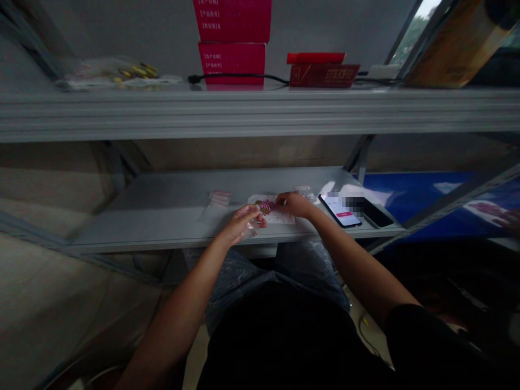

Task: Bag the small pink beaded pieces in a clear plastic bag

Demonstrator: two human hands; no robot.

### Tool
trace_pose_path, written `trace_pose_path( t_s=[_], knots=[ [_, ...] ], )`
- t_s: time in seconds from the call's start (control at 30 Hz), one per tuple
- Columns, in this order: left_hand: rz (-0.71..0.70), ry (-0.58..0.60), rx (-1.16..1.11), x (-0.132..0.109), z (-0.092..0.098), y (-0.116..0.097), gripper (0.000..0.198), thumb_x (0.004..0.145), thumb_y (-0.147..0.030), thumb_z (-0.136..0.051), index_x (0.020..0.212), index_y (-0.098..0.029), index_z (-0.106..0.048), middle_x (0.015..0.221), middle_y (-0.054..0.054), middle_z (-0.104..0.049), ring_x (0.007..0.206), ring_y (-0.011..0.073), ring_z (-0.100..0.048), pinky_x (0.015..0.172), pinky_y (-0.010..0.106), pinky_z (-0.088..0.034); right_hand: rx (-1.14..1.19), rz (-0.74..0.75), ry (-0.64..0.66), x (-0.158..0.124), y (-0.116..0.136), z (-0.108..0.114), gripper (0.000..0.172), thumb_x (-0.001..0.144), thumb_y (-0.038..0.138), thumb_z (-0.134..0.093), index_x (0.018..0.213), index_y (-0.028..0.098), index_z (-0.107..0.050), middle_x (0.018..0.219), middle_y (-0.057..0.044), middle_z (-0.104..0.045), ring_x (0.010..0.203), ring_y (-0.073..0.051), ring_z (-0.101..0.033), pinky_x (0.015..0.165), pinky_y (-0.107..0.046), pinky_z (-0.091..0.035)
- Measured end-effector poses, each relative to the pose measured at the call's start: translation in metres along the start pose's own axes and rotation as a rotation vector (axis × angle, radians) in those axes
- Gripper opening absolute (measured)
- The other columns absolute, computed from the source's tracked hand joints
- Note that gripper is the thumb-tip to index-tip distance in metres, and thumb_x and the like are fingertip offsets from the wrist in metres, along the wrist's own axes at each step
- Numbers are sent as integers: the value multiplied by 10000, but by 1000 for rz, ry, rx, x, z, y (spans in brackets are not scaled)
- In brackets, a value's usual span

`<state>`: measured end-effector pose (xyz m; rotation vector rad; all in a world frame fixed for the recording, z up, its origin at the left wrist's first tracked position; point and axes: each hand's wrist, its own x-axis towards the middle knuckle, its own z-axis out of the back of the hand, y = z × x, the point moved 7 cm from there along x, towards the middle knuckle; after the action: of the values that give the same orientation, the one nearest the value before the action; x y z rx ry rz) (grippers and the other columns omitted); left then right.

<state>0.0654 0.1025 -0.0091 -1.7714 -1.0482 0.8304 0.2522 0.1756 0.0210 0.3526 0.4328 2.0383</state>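
A seated person's left hand (241, 222) and right hand (292, 205) meet over a small pink beaded piece (266, 206), fingertips pinched on it from either side, above a white sheet (283, 218) near the front edge of a grey shelf (162, 206). Clear bags (219, 198) lie just left. A lit phone (340, 210) and a dark phone (374, 213) rest to the right. Red boxes (232, 54) stand on the upper shelf (122, 111).
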Motion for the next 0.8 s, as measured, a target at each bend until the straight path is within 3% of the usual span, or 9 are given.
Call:
trace_pose_path(
  t_s=[0.17, 0.27, 0.33, 0.53, 0.8],
  knots=[
    [-47, -10, 29, 3, 0, 1, 418, 736, -420, -882, 941, -182, -605, 799, 39, -725, 723, 193, -736, 638, 265, -529, 446, 188, -171, 1, 48, 26, 237, 911, 249, -533, 988, 153, -734, 952, -69, -758, 841, -180, -686, 782, -286, -527],
    [-75, -16, 40, 6, 1, 4, 428, 719, -394, -891, 961, -163, -624, 791, 40, -729, 728, 198, -738, 709, 300, -550, 517, 291, -44, 4, 82, 21, 213, 889, 269, -581, 984, 151, -730, 896, -47, -747, 772, -157, -668, 730, -267, -516],
    [-84, -20, 44, 7, 3, 5, 427, 727, -397, -883, 977, -161, -629, 802, 45, -734, 734, 200, -738, 705, 300, -549, 508, 323, 44, 4, 91, 17, 205, 883, 267, -606, 998, 156, -735, 874, -37, -747, 738, -148, -662, 705, -257, -507],
    [-33, -16, 57, 3, 2, 3, 430, 757, -435, -859, 995, -185, -602, 814, 35, -730, 713, 177, -719, 577, 226, -495, 230, 196, -181, -2, 49, 32, 217, 915, 223, -560, 979, 140, -751, 944, -74, -762, 814, -172, -670, 772, -265, -487],
    [16, -3, 57, 1, 1, 3, 376, 819, -473, -801, 964, -199, -588, 867, 49, -714, 768, 187, -728, 511, 208, -471, -63, -4, -36, -9, 0, 0, 197, 933, 229, -624, 1043, 172, -776, 993, -86, -801, 834, -204, -706, 742, -270, -466]
  ],
)
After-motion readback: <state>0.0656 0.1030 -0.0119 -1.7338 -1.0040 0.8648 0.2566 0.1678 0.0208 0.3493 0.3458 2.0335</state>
